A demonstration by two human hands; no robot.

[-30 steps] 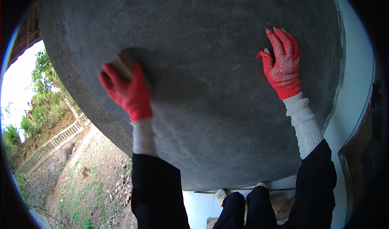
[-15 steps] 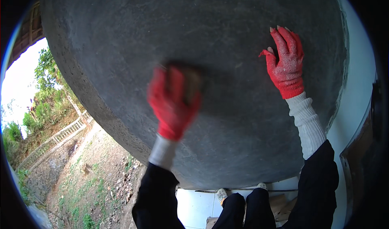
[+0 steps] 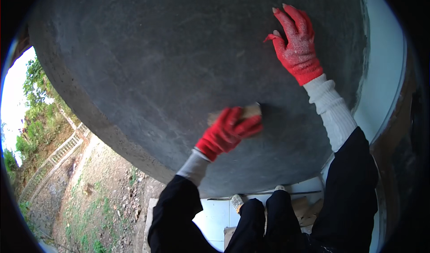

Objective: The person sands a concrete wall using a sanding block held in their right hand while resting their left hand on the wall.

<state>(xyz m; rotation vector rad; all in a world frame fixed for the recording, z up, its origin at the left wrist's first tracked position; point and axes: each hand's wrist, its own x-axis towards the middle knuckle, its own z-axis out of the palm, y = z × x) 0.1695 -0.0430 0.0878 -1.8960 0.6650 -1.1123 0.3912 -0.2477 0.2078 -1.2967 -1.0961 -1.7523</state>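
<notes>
A grey plastered cement wall (image 3: 179,60) fills most of the view. My left hand (image 3: 229,131), in a red glove, presses a tan sponge block (image 3: 251,111) flat against the wall's lower middle. My right hand (image 3: 296,44), also in a red glove, rests flat on the wall higher up to the right, fingers spread, holding nothing. Both forearms wear white cuffs and black sleeves.
The wall's rough left edge (image 3: 85,114) drops off to a yard with grass, dirt and a fence (image 3: 53,159) far below. My feet (image 3: 237,201) stand on a pale tiled floor (image 3: 215,217). A white wall strip (image 3: 380,73) runs along the right.
My left hand has swept the sponge block across the wall from the upper left to the lower middle. My right hand has stayed put on the wall.
</notes>
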